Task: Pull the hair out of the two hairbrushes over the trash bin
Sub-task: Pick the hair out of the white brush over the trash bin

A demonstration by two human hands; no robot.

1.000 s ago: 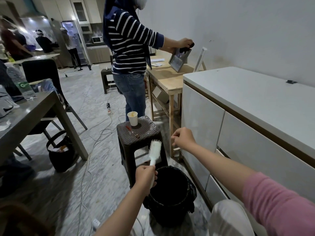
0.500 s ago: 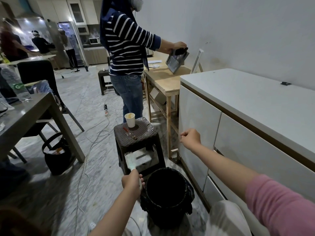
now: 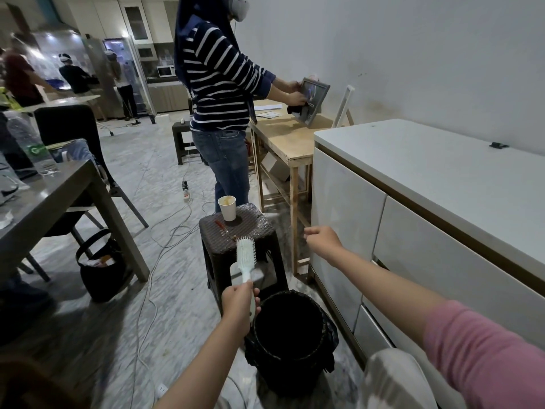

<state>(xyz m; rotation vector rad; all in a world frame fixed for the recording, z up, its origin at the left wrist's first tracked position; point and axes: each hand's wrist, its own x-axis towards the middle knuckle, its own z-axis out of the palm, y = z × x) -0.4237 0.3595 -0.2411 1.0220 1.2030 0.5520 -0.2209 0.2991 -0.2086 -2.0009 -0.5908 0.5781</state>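
Observation:
My left hand [image 3: 239,302] grips the handle of a white hairbrush [image 3: 246,252], which stands upright with its bristled head pointing up. The brush is just left of the black trash bin [image 3: 283,358] on the floor, over its left rim. My right hand [image 3: 323,240] is raised to the right of the brush, apart from it, above and beyond the bin, with its fingers curled. I see nothing in that hand. No second hairbrush is clearly visible.
A brown stool [image 3: 253,231] behind the bin carries a paper cup [image 3: 227,208] and a small red object [image 3: 220,225]. White cabinets [image 3: 348,214] stand to the right, a grey table [image 3: 59,199] to the left. A person in a striped top [image 3: 218,84] stands beyond the stool. Cables cross the floor.
My left hand swung the brush down and left, then brought it back up beside the bin's rim. My right hand stayed raised and curled.

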